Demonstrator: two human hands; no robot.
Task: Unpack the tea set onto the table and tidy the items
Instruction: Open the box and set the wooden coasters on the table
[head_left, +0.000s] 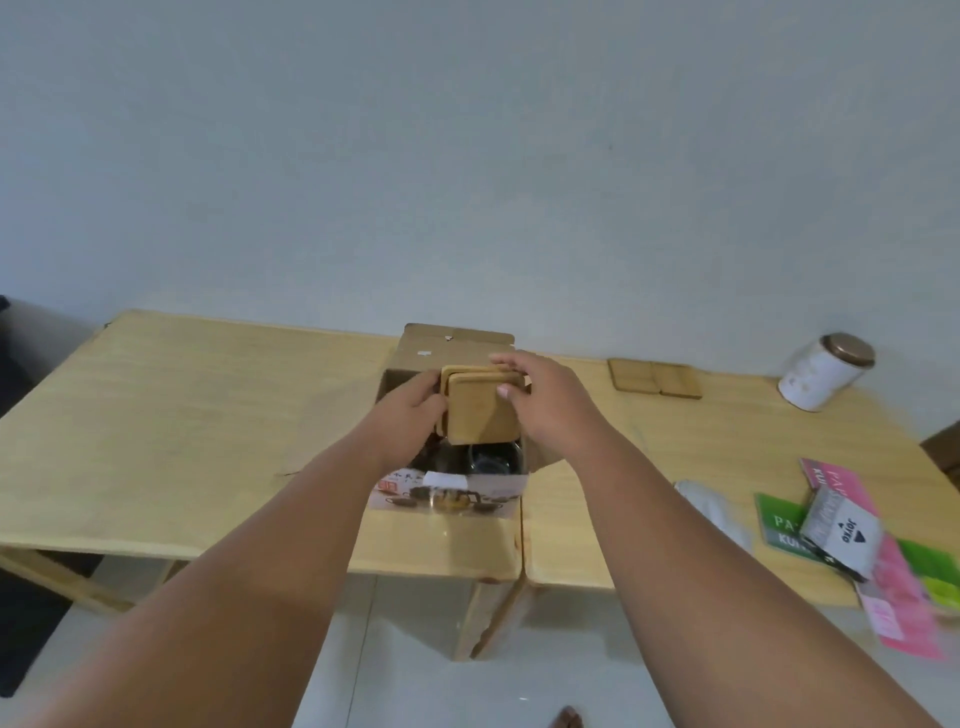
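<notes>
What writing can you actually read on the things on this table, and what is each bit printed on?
"JOYKO": on the grey packet, printed upside down.
"PA" and "KU": cut-off letters on the green card.
"PA" and "KU": cut-off letters on the pink card.
Cardboard box: red mark and small print on the front label, too blurred to read.
White tin: no readable text.

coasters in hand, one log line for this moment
step: unpacking | both hands hold coasters over box | two coasters on table
</notes>
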